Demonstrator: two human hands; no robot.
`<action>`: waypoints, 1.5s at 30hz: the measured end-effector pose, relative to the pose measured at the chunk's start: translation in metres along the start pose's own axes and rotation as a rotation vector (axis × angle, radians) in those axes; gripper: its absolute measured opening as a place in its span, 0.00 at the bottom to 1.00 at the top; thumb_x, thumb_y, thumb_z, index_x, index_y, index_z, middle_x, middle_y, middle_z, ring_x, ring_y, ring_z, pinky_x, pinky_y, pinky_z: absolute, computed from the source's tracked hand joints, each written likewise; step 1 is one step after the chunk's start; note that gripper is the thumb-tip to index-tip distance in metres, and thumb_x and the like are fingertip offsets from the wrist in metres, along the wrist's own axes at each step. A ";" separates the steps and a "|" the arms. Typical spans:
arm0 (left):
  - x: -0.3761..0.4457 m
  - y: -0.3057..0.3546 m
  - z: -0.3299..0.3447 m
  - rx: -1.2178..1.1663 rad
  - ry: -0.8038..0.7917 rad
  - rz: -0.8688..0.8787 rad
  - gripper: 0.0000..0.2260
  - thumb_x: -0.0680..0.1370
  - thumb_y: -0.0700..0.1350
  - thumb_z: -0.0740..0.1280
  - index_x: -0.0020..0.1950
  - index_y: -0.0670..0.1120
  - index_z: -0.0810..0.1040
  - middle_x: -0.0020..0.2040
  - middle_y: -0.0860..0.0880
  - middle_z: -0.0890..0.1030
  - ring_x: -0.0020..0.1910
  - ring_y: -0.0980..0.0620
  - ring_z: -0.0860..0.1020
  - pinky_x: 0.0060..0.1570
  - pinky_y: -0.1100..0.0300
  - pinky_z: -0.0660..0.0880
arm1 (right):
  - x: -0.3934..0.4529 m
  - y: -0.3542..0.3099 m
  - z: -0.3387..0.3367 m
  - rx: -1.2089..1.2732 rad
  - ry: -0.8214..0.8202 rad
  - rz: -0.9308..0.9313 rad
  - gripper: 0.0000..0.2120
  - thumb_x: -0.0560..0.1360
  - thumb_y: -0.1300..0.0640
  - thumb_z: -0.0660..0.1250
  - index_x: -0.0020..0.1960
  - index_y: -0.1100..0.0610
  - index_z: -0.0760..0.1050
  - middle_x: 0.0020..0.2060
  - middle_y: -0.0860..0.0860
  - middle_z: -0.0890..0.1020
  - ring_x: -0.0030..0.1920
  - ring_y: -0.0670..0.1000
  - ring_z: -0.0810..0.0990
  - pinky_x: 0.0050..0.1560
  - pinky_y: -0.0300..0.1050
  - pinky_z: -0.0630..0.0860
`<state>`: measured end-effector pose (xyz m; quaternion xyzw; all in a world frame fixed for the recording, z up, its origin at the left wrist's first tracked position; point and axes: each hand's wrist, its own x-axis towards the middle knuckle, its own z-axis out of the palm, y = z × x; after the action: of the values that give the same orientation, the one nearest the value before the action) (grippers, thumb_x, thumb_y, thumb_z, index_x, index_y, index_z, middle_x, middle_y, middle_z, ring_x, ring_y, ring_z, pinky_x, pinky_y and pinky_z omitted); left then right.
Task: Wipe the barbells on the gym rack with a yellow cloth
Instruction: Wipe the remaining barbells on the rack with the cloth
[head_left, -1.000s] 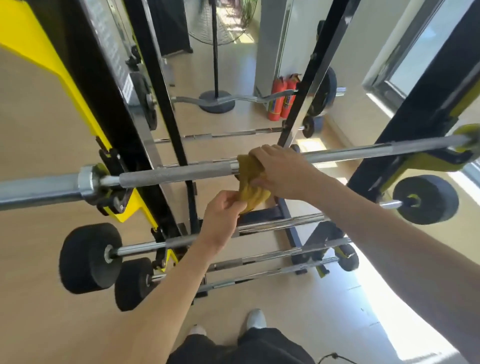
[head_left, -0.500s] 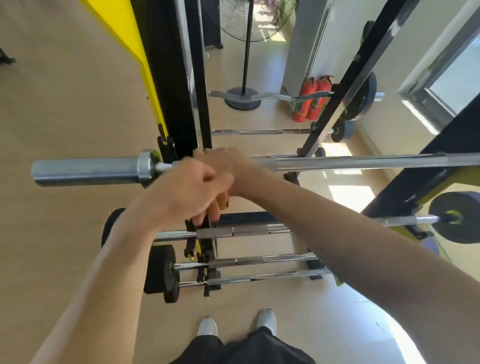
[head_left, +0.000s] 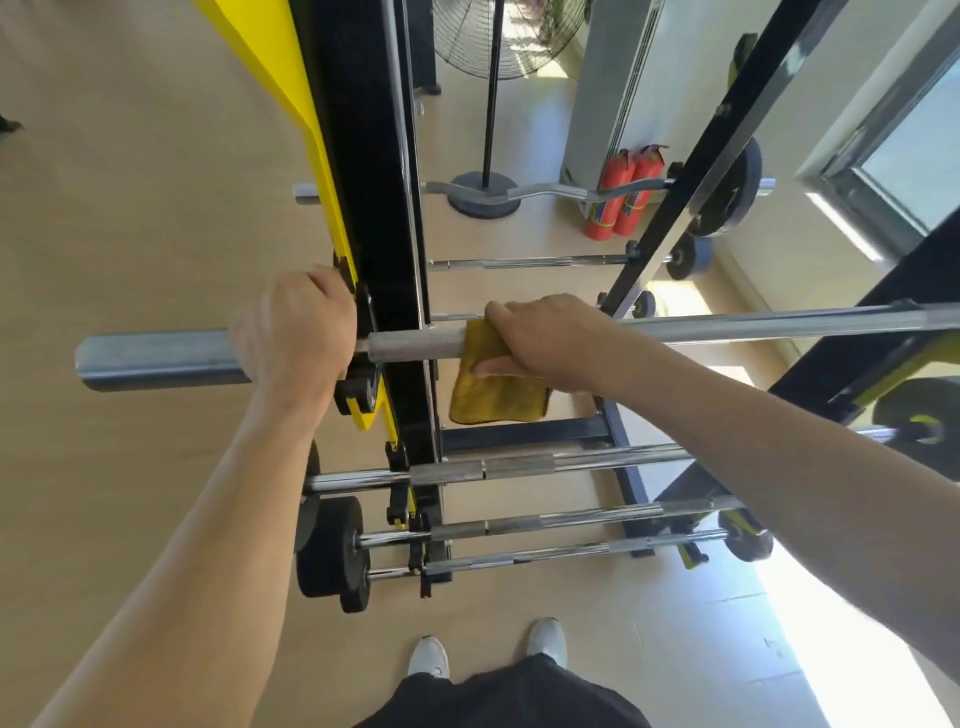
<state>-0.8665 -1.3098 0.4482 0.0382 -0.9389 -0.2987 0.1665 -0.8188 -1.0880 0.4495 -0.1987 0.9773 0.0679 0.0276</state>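
Cloth (head_left: 496, 395) on barbell (head_left: 753, 325), both hands gripping

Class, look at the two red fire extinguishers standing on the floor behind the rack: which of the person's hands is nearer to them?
Right. The right hand grips the yellow cloth on the bar, below the fire extinguishers; the left hand grips the bar's end beyond the black upright.
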 end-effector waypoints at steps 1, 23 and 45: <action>0.001 -0.001 0.000 0.002 -0.005 -0.001 0.23 0.83 0.48 0.53 0.27 0.46 0.66 0.24 0.49 0.66 0.24 0.49 0.66 0.35 0.50 0.71 | 0.011 -0.009 -0.002 0.010 0.009 -0.030 0.26 0.79 0.33 0.54 0.62 0.55 0.67 0.47 0.49 0.77 0.47 0.53 0.80 0.45 0.45 0.70; 0.002 -0.006 0.006 0.054 0.044 0.018 0.23 0.82 0.46 0.53 0.26 0.45 0.66 0.23 0.49 0.66 0.23 0.50 0.65 0.35 0.52 0.69 | 0.016 -0.003 -0.003 0.095 0.027 -0.049 0.26 0.78 0.31 0.45 0.49 0.52 0.68 0.32 0.45 0.71 0.31 0.44 0.69 0.42 0.47 0.75; 0.001 -0.008 0.006 0.037 0.039 -0.034 0.23 0.83 0.48 0.55 0.27 0.48 0.66 0.24 0.51 0.67 0.24 0.53 0.65 0.39 0.57 0.62 | 0.029 -0.027 -0.001 0.050 0.082 -0.083 0.25 0.79 0.32 0.44 0.51 0.52 0.65 0.33 0.45 0.70 0.29 0.42 0.66 0.33 0.40 0.64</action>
<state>-0.8698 -1.3131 0.4392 0.0631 -0.9401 -0.2832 0.1789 -0.8349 -1.1244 0.4453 -0.2407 0.9700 0.0343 -0.0047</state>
